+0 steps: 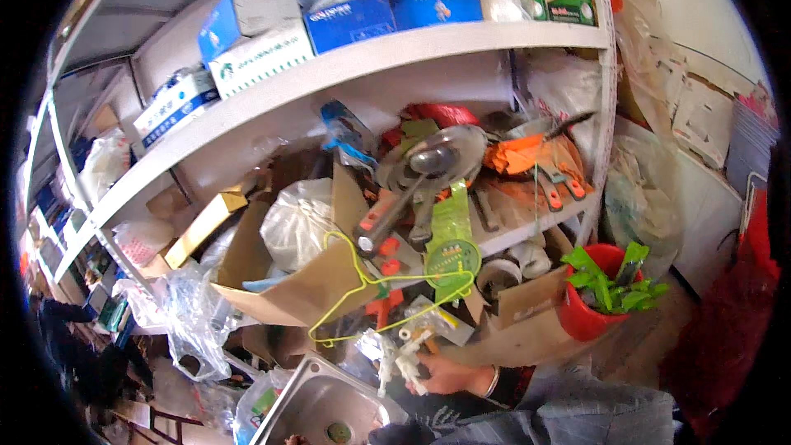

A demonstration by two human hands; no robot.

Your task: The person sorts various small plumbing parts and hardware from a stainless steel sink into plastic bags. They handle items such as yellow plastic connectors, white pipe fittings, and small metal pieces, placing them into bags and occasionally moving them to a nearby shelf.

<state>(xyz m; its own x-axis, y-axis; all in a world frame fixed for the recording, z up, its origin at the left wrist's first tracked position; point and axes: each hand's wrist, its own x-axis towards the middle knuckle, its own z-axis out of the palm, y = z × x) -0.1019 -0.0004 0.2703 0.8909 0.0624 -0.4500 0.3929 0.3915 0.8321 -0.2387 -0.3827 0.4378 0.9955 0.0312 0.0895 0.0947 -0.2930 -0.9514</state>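
Observation:
At the bottom centre, my right hand [454, 374] is closed around several white plastic fittings [405, 361] that look like taps. Clear wrapping shines beside them. A yellow-green hanger [360, 285] is just beyond the hand, in front of the lower shelf; I cannot tell what supports it. To the left of the hand, a stainless steel sink basin [309, 405] with a round drain sits low in the view. My left hand is out of view.
A metal shelf rack [395, 43] carries blue boxes [352, 23]. Below are an open cardboard box [296, 293], a pan with a ladle [432, 157] and orange-handled tools [555, 198]. A red bucket [587, 321] with green leaves stands right. Someone in dark clothes [68, 352] is far left.

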